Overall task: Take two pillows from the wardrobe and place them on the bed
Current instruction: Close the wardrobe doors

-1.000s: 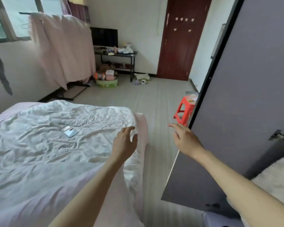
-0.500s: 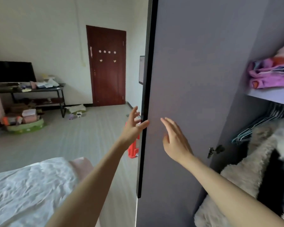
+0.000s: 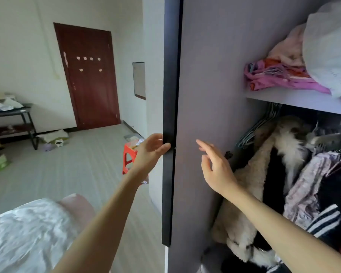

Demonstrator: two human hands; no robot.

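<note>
The fingers of the left hand (image 3: pixel 149 152) curled round the dark front edge of the open wardrobe door (image 3: pixel 209 95), thumb on the near side and the other fingertips hidden behind the edge, so the hand gripped the door. The right hand (image 3: pixel 215 166) hovered in front of the door's pale inner face with its fingers loosely spread and slightly bent, holding nothing; whether any fingertip touched the panel could not be told.

Just right of that hand, the wardrobe (image 3: pixel 295 99) stood open. Fluffy cream and black coats (image 3: pixel 264 174) hung below the shelf beside striped and patterned clothes, with hangers (image 3: pixel 252 133) bunched at the left end of the rail. On the shelf above lay folded pink and purple bedding (image 3: pixel 280 77) with a large white bundle (image 3: pixel 331 52) on top; it may have been a pillow, but this could not be told for sure.

The bed (image 3: pixel 28 233), with its crumpled white cover, filled the lower left corner. Beyond the door stood a red stool (image 3: pixel 129 154).
</note>
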